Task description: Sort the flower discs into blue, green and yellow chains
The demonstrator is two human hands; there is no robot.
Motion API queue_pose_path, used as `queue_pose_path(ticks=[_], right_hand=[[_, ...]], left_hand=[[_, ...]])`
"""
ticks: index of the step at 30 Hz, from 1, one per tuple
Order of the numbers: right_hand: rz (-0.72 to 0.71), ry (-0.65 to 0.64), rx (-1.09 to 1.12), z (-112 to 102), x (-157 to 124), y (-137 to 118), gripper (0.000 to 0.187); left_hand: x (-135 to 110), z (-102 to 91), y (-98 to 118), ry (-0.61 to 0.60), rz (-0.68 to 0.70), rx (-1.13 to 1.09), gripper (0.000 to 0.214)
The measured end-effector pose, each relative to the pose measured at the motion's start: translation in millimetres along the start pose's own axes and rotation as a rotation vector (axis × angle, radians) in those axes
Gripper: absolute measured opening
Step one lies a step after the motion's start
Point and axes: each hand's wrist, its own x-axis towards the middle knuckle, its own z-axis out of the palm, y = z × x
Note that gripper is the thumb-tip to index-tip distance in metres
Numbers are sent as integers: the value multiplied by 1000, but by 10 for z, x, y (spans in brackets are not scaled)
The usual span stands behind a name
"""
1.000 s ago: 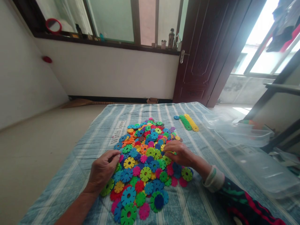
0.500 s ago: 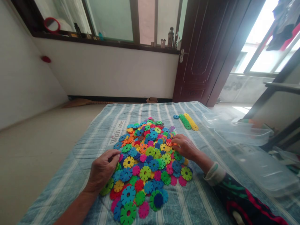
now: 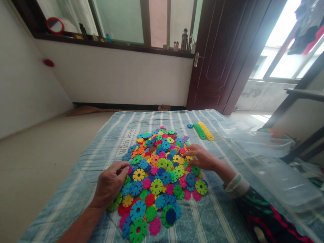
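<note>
A heap of slotted plastic flower-shaped discs (image 3: 157, 186) in many colours lies spread over a striped blue-and-white cloth (image 3: 217, 202). My left hand (image 3: 112, 179) rests at the heap's left edge, its thumb and fingers closed together; what they hold, if anything, is hidden. A pink disc (image 3: 130, 169) shows right beside its fingertips. On the right side of the heap, my right hand (image 3: 204, 158) reaches in with fingers apart. Its fingertips are over a yellow disc (image 3: 188, 158) and near a red disc (image 3: 182, 152).
Beyond the heap lie a row of green discs (image 3: 199, 131), a row of yellow discs (image 3: 206, 131) and a single blue disc (image 3: 190, 126). Clear plastic boxes (image 3: 263, 145) and a clear lid (image 3: 291, 185) sit at the right. A dark red door (image 3: 217, 57) stands behind.
My right hand has opened its fingers and shifted slightly right over the discs. My left hand stays in place.
</note>
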Motion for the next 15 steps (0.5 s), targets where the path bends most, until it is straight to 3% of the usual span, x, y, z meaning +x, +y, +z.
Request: queue_pose_path(ticks=[8, 15], right_hand=[[47, -66, -37, -20, -17, 12, 51], [77, 3, 5, -47, 15, -44, 39]], left_hand=[[4, 9, -10, 5, -5, 5, 29], [16, 5, -14, 9, 1, 15, 29]])
